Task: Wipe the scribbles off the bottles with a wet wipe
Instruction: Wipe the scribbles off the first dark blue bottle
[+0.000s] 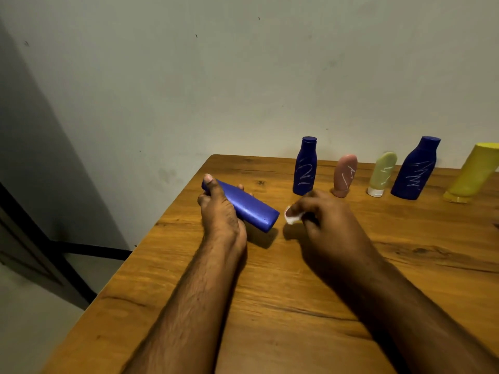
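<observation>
My left hand [218, 209] grips a blue bottle [251, 207] that lies tilted just above the wooden table [270, 279], its base pointing right; the side that shows bears no scribble. My right hand [321, 217] pinches a small white wet wipe [291, 217] a little to the right of the bottle's base, not touching it. At the back stand a blue bottle [305, 168], a pink tube [345, 175], a pale green tube [382, 174] and a larger blue bottle [414, 168], each with white scribbles.
A yellow bottle [472, 174] leans at the far right edge of the view. The table's left edge [129, 260] drops to the floor. A pale wall rises right behind the row of bottles.
</observation>
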